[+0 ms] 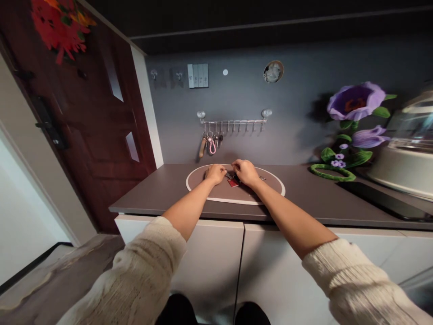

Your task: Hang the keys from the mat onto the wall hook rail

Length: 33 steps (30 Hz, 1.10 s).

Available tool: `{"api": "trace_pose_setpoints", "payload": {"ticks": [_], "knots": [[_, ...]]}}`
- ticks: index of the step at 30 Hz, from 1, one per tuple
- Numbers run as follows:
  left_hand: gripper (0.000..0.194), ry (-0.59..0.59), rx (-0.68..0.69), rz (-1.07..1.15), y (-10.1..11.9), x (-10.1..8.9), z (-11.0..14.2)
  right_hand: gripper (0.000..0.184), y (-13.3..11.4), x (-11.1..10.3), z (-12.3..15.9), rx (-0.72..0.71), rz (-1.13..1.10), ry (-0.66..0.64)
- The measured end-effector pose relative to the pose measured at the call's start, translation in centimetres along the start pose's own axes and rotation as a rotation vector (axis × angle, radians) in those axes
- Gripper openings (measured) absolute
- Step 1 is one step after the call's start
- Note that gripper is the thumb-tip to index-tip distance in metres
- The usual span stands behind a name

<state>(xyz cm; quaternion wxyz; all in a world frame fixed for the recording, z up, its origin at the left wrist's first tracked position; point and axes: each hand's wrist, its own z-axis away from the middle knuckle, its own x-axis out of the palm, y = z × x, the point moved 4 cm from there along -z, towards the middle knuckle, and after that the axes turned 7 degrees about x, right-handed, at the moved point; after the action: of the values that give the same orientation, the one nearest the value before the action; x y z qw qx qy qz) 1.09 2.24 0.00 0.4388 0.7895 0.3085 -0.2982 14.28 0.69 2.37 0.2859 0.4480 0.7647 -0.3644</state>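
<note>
Over an oval brown mat (216, 193) with a pale rim, both hands work close together on a small bunch of keys (229, 174). My left hand (215, 174) is closed in a pinch at the left side of the bunch. From the right, my right hand (246, 173) pinches it too, with its fingertips raised slightly higher. A small red tag (232, 183) shows below the keys, with a dark piece beside it. The fingers hide the exact grip points. Another small metal item (262, 178) lies on the mat right of my right wrist.
On the wall, a clear hook rail (233, 122) carries several keys and a pink key loop (212, 146). Purple artificial flowers (355, 104), a dark flat object (382, 201) and a domed appliance (406, 162) occupy the counter's right. A dark red door (101, 135) stands left.
</note>
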Motion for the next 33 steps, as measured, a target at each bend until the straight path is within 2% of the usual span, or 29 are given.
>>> {"api": "trace_pose_setpoints", "payload": {"ticks": [6, 16, 28, 33], "knots": [[0.016, -0.002, -0.047, -0.002, -0.1, 0.0, -0.1, 0.025, -0.1, 0.0, 0.1, -0.006, 0.047, -0.014], [0.014, 0.127, 0.084, 0.064, -0.4, 0.2, -1.0, 0.025, 0.2, 0.1, 0.0, 0.002, 0.057, -0.003], [0.010, 0.259, 0.141, 0.427, -0.2, -0.1, -1.2, 0.022, -0.1, -0.2, 0.2, -0.027, 0.025, -0.006], [0.009, 0.287, 0.118, 0.568, 0.1, -0.3, -1.1, 0.022, -0.2, -0.2, 0.2, -0.051, 0.006, -0.002]]}}
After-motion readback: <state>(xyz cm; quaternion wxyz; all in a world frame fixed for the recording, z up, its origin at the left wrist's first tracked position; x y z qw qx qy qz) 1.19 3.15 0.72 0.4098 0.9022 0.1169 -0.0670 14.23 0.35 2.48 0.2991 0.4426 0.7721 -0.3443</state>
